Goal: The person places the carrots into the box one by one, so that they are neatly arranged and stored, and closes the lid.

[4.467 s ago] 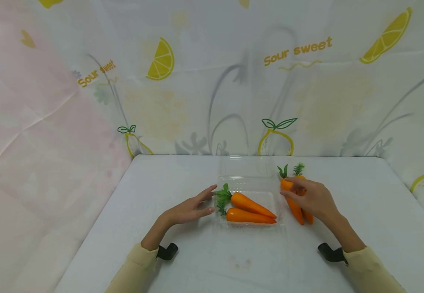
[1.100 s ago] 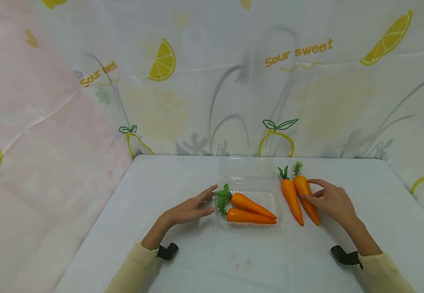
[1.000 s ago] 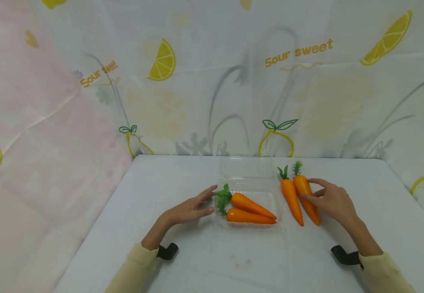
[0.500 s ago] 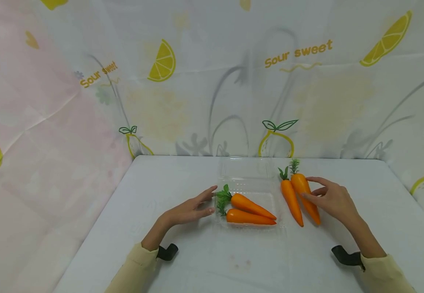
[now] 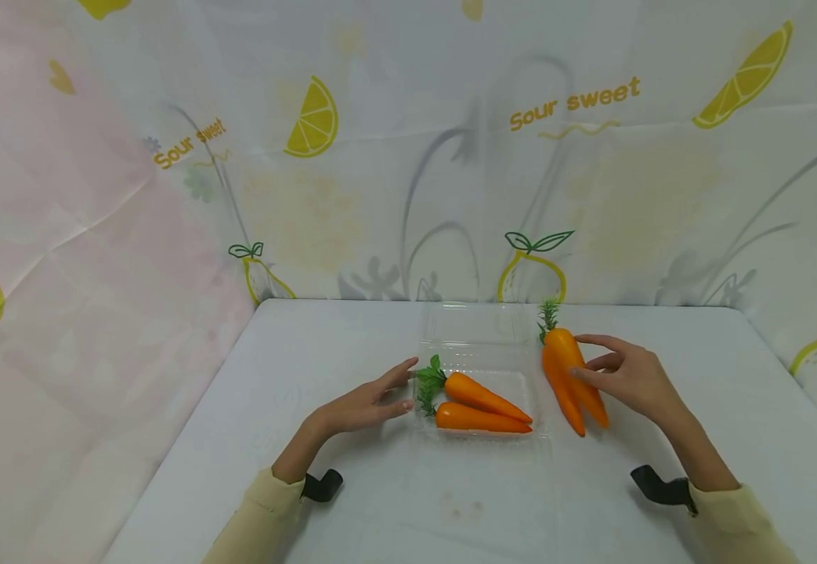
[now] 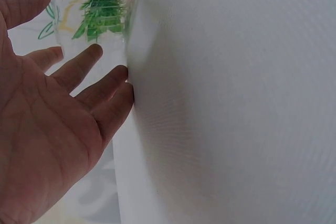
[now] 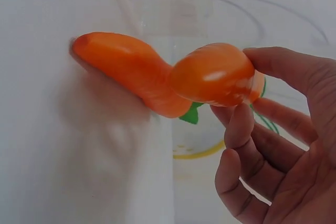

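Observation:
My right hand [image 5: 634,380] pinches an orange carrot [image 5: 576,368] between thumb and fingers. In the right wrist view this held carrot [image 7: 212,74] hangs clear of the table, its blunt tip facing the camera. Partly behind it, a second carrot [image 5: 554,385] lies on the table. A clear plastic clamshell box [image 5: 529,376] stands left of them, lid flipped back. Inside lie an upper carrot [image 5: 486,394] and a lower carrot [image 5: 478,417], leafy tops to the left. My left hand [image 5: 369,403], fingers extended, is at the box's left side; its fingertips appear to touch it.
The white table [image 5: 295,345] has its back edge against a lemon-printed cloth [image 5: 380,196]. Behind the box base, the transparent lid [image 5: 475,321] lies toward that edge. Black wrist mounts [image 5: 323,484] jut out by both sleeves.
Earlier, my right hand was over both carrots, then on the right-hand one. It has since lifted that carrot and moved it left, over the other one. My left hand stays put.

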`<control>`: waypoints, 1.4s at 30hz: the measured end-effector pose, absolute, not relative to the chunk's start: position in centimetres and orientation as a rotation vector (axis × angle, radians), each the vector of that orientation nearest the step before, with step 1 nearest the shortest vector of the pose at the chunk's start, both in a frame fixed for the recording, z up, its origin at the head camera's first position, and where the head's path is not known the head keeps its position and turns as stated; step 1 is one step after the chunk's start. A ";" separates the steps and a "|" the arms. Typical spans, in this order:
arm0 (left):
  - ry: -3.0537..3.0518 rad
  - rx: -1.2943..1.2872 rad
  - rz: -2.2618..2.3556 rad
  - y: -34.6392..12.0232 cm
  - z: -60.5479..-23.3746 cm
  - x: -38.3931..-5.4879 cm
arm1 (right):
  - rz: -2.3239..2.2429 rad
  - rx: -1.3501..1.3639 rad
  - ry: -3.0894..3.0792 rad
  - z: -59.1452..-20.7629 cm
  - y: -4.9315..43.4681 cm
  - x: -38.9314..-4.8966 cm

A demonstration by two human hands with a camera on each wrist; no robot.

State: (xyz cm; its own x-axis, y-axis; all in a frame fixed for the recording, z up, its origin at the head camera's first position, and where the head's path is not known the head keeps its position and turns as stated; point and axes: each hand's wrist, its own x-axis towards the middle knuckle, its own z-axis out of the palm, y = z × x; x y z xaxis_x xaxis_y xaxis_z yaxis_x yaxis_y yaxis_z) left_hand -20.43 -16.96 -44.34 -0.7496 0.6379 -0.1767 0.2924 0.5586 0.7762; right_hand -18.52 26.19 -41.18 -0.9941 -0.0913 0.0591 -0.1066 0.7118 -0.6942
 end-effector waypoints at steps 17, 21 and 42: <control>2.364 0.767 1.040 -17.1 -44.2 -20.4 | 1.348 0.320 -2.843 -40.0 23.8 -19.8; 2.361 0.769 1.047 -17.1 -44.3 -20.5 | 1.397 0.371 -2.829 -40.0 23.1 -20.4; 2.349 0.780 1.058 -17.1 -44.6 -20.7 | 1.548 0.549 -2.834 -40.6 19.7 -22.0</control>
